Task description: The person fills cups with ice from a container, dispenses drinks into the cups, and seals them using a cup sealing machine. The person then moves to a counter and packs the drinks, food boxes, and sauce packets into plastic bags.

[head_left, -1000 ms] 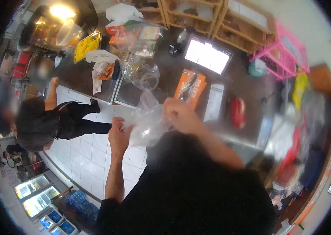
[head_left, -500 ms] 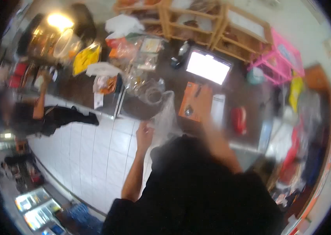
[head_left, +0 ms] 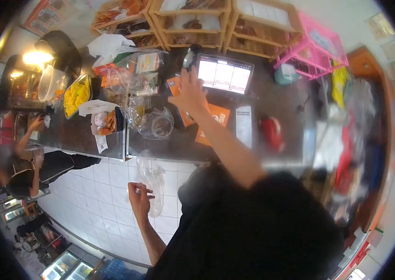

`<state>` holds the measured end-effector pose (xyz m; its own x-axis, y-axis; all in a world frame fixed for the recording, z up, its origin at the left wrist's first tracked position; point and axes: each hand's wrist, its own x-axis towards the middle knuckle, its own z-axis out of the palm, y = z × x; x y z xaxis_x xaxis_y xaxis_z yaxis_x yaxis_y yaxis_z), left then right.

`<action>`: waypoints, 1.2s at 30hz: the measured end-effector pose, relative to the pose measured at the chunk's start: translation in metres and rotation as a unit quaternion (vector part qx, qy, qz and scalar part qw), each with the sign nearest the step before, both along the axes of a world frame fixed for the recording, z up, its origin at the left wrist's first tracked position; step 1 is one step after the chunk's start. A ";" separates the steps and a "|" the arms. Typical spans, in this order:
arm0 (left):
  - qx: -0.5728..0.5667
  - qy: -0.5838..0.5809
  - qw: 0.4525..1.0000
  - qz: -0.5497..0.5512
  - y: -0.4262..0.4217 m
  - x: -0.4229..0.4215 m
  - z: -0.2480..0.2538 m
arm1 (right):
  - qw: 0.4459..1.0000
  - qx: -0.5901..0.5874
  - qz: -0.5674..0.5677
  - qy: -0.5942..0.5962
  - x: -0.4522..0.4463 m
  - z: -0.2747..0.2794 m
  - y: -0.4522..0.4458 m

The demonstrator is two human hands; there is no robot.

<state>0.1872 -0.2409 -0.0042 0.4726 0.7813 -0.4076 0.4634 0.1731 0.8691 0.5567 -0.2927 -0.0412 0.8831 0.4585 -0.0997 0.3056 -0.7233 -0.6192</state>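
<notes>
A clear plastic bag (head_left: 156, 186) hangs from my left hand (head_left: 140, 198), whose fingers are pinched, low in front of the counter's edge. My right hand (head_left: 192, 94) reaches across the counter with its fingers spread. Beneath it lies an orange printed card or flat box (head_left: 174, 87), partly hidden by the hand; whether they touch I cannot tell. Under my right forearm is a second orange printed piece (head_left: 219, 116). A lit tablet (head_left: 223, 74) stands just beyond my fingers, with a dark device (head_left: 189, 57) at its left. A white paper slip (head_left: 243, 126) is to the right.
Crumpled clear plastic (head_left: 155, 123), an opened food box (head_left: 104, 122) and a tray of yellow food (head_left: 77, 95) line the counter's left. On the right are a red object (head_left: 271, 133) and a pink basket (head_left: 312, 44). Wooden-coloured racks (head_left: 193, 42) stand behind. Another person (head_left: 24, 175) works at far left.
My right hand has moved away from me and left, toward the tablet, and the orange pieces now lie apart. My left hand has lowered with the bag. The view has shifted.
</notes>
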 end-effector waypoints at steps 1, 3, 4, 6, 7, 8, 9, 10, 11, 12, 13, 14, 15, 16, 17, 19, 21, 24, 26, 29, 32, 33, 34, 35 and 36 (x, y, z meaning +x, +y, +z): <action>0.006 -0.001 1.000 -0.001 -0.001 -0.001 0.001 | 0.999 0.024 -0.029 0.004 0.010 -0.014 0.012; 0.154 0.100 0.981 -0.061 0.000 -0.010 -0.002 | 0.997 0.060 -0.058 0.004 0.014 -0.041 0.022; 0.097 0.137 0.985 -0.033 0.003 -0.020 -0.009 | 0.996 0.040 -0.083 0.021 0.005 -0.054 0.022; 0.102 0.082 0.991 -0.003 -0.004 -0.007 0.013 | 0.993 0.029 -0.107 0.033 -0.010 -0.068 0.020; 0.093 0.031 0.995 0.026 -0.009 0.000 0.026 | 0.998 0.009 -0.061 0.032 -0.018 -0.072 0.012; 0.071 0.006 0.997 0.025 -0.010 0.004 0.039 | 0.999 -0.012 -0.013 0.029 -0.025 -0.078 0.003; 0.077 0.003 0.997 0.026 -0.006 0.002 0.045 | 0.999 0.024 -0.030 -0.032 -0.031 -0.090 -0.010; 0.093 0.041 0.995 -0.020 0.002 -0.001 0.049 | 0.993 0.060 -0.049 -0.094 -0.034 -0.100 -0.027; 0.109 0.076 0.989 -0.063 0.007 -0.002 0.051 | 0.989 0.037 -0.108 -0.098 -0.040 -0.095 -0.046; 0.113 0.069 0.989 -0.060 0.006 0.006 0.045 | 0.981 0.012 -0.167 -0.101 -0.047 -0.087 -0.066; 0.126 0.032 0.988 -0.082 0.003 0.022 0.035 | 0.981 0.015 -0.165 -0.105 -0.055 -0.080 -0.084; 0.141 -0.005 0.984 -0.106 -0.002 0.037 0.030 | 0.985 -0.088 -0.124 -0.083 -0.065 -0.070 -0.098; 0.175 0.003 0.971 -0.164 -0.009 0.051 0.031 | 0.976 -0.189 -0.084 -0.060 -0.068 -0.058 -0.108; 0.189 -0.022 0.965 -0.179 -0.018 0.064 0.035 | 0.977 -0.182 -0.089 -0.069 -0.061 -0.042 -0.113; 0.201 -0.046 0.960 -0.192 -0.026 0.073 0.042 | 0.968 -0.233 0.002 -0.088 -0.057 -0.026 -0.118; 0.263 -0.013 0.945 -0.193 -0.034 0.086 0.062 | 0.949 -0.284 0.094 -0.100 -0.068 -0.043 -0.130; 0.318 0.011 0.930 -0.185 -0.037 0.094 0.061 | 0.977 -0.200 -0.033 -0.064 -0.073 -0.088 -0.136; 0.395 0.088 0.888 -0.218 -0.024 0.098 0.035 | 0.975 -0.152 -0.141 0.084 -0.078 -0.072 -0.125; 0.263 -0.034 0.951 -0.162 -0.028 0.099 0.032 | 0.979 -0.111 -0.140 0.097 -0.087 -0.085 -0.128; 0.105 -0.131 0.982 -0.086 -0.040 0.105 0.063 | 0.994 -0.058 -0.051 0.074 -0.069 -0.048 -0.132; 0.028 -0.162 0.979 -0.123 -0.034 0.103 0.033 | 0.991 -0.133 -0.001 0.019 -0.092 0.012 -0.152; 0.031 -0.171 0.977 -0.120 -0.034 0.103 0.022 | 0.988 -0.155 0.012 -0.003 -0.094 0.026 -0.155; 0.009 -0.185 0.972 -0.142 -0.035 0.104 0.015 | 0.984 -0.175 0.021 -0.025 -0.090 0.034 -0.153; -0.015 -0.195 0.967 -0.164 -0.037 0.103 0.009 | 0.984 -0.174 0.022 -0.031 -0.081 0.023 -0.152; -0.055 -0.183 0.970 -0.150 -0.045 0.108 0.036 | 0.981 -0.190 0.043 0.007 -0.067 0.001 -0.151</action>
<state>0.2956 -0.2863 0.0314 0.8005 0.5478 -0.2432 0.1715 0.1795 0.9687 0.4901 -0.4439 -0.0404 0.8397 0.4595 -0.2893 0.3696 -0.8740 -0.3154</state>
